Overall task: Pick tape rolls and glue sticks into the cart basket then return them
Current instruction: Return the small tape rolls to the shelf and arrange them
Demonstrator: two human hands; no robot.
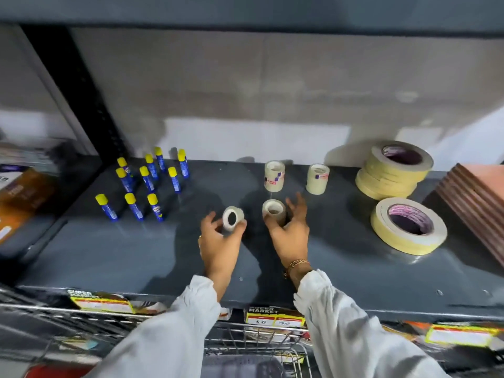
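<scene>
On the dark grey shelf (109, 255), my left hand (218, 241) holds a small cream tape roll (232, 218) tilted up, its hole facing me. My right hand (290, 233) cups another small tape roll (273, 211) that rests on the shelf, fingers spread around it. Two short stacks of small tape rolls, one (274, 175) and another (317, 178), stand behind. Several blue glue sticks with yellow caps (148, 184) stand upright at the left. Large masking tape rolls, a stack (392, 170) and a single roll (409, 225), lie at the right.
A wire cart basket (259, 339) is below the shelf's front edge, between my arms. Reddish-brown flat boards (474, 203) are stacked at the far right. A black upright post (81, 91) and boxed goods (19, 192) are at the left. Price labels (274, 317) line the shelf edge.
</scene>
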